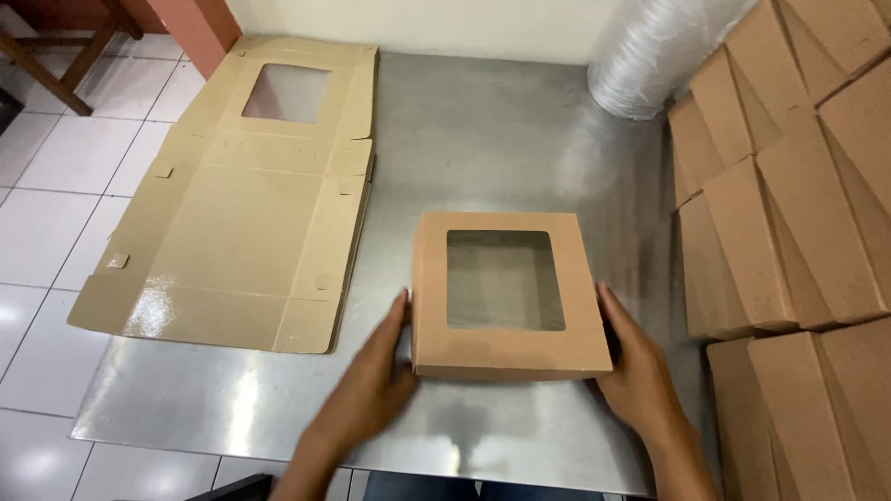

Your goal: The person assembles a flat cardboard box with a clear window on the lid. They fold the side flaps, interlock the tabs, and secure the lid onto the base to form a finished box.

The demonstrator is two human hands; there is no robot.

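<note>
The brown window box (509, 295) sits on the metal table (483, 139) between the left hand (371, 385) and right hand (640, 371), whose straight, close-together fingers press flat against its sides.

Matt brown cardboard box (509, 295) w/ clear window – probably plastic film; table (483, 139) – brushed, shiny steel.

One folded window box (509, 295), one stack of flat blanks (237, 199), two hands, many stacked boxes (789, 213).
</note>
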